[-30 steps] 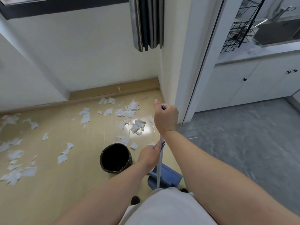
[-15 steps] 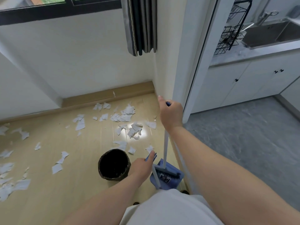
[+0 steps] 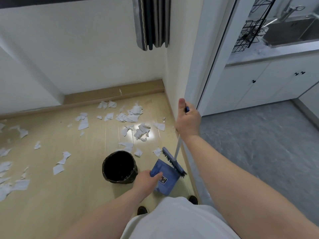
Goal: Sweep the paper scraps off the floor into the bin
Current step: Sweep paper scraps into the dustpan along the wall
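Far left: torn white paper scraps (image 3: 82, 123) strewn over the pale wooden floor (image 3: 77, 204), thick along the left edge, thicker again further in near the skirting board (image 3: 112, 94) and the corner. None inside the pan or under the bristles.

Toward the middle: a round bin (image 3: 120, 167) with a black liner, upright on the floor, scraps lying just beyond its far rim. Above, against the wall, a dark pleated curtain (image 3: 152, 23) hanging down.

Just right of the bin: left hand (image 3: 146, 180), fingers curled round the near left edge of a blue dustpan (image 3: 165, 178), gripping it. Pan close beside the bin, apart from it, tilted.

Next over: a broom (image 3: 173, 162) with a blue head and dark bristles, resting across the pan's far edge, its white shaft rising to the right. Right hand (image 3: 188, 121) wrapped around the blue top of the shaft, thumb pointing up.

Right: white door frame (image 3: 215, 57), then grey flooring (image 3: 259, 144), white cabinets (image 3: 259, 83), a black wire rack (image 3: 248, 35) and a steel sink (image 3: 291, 31) up on the surface.
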